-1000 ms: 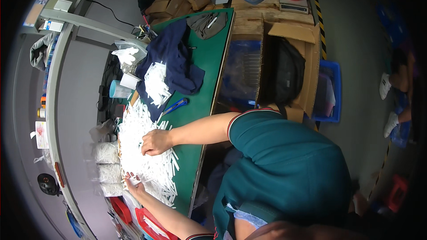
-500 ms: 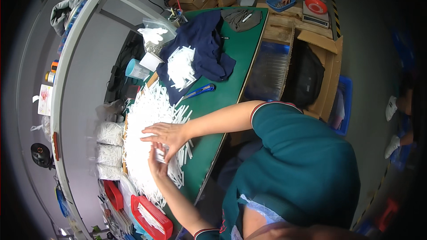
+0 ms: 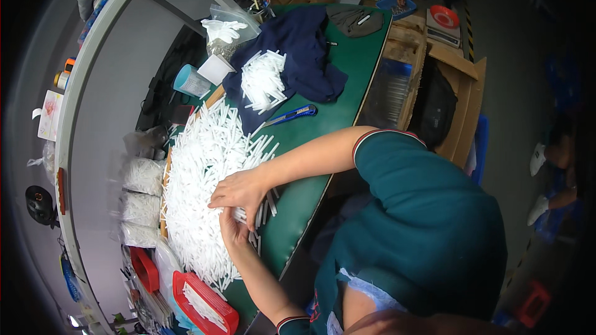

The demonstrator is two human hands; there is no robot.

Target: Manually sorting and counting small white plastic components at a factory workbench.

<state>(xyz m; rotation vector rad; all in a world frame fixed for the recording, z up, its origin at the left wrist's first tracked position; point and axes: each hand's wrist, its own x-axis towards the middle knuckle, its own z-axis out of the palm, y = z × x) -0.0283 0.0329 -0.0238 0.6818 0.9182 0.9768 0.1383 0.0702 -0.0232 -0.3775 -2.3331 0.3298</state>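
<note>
A large pile of short white sticks [image 3: 198, 161] covers the left part of the green table [image 3: 292, 211]. Over its near edge my two hands meet. My left hand [image 3: 233, 231] is closed around a few white sticks [image 3: 241, 214], whose ends show between the hands. From above, my right hand [image 3: 241, 191] curls over them, fingers together and thumb bent down at the bundle's near side. The fingertips of both hands are partly hidden. A smaller heap of white sticks [image 3: 264, 80] lies on a navy cloth [image 3: 313, 65] farther along the table.
A blue utility knife [image 3: 292, 115] lies beside the cloth. Behind the pile stand a blue-and-white cup [image 3: 191, 80] and filled clear bags [image 3: 143, 177]. A red basket [image 3: 226, 316] holds more sticks. An open cardboard box [image 3: 465, 102] stands right of the table; other people sit beyond.
The view has shifted slightly. My right hand's fingers, spread before, are now drawn together over the sticks, and both hands sit closer together, lower against the pile.
</note>
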